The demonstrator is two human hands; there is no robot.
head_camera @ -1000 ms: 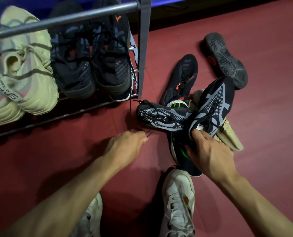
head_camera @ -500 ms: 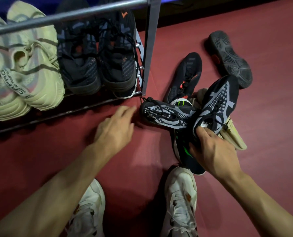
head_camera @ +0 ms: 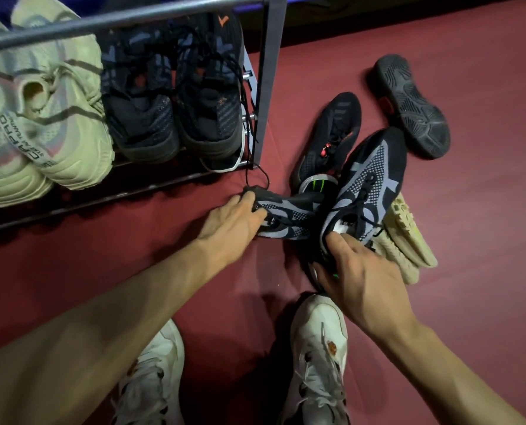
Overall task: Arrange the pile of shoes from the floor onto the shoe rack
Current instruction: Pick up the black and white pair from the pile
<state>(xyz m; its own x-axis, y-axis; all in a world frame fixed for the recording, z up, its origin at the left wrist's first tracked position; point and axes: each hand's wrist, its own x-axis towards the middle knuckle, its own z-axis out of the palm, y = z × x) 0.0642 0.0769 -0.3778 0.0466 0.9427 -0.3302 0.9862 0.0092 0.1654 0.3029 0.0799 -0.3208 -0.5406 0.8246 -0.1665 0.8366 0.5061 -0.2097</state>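
Note:
A pile of shoes lies on the red floor right of the metal shoe rack (head_camera: 272,87). My left hand (head_camera: 234,220) closes over the heel end of a black-and-grey knit shoe (head_camera: 289,217) lying on its side. My right hand (head_camera: 356,271) grips the collar of its matching knit shoe (head_camera: 372,182), which leans toe-up on the pile. Under them lie a black shoe with green marks (head_camera: 316,185), a black shoe with orange accents (head_camera: 332,133) and a beige shoe (head_camera: 408,237) sole-up. Another black shoe (head_camera: 411,105) lies sole-up, apart.
On the rack's low shelf stand a beige pair (head_camera: 50,111) and a black pair (head_camera: 175,96), with a lace trailing to the floor. My own white sneakers (head_camera: 316,357) stand at the bottom of the view. Red floor stretches to the right.
My left hand has moved right across the floor and taken hold of the lying knit shoe. My right hand keeps its grip on the upright knit shoe.

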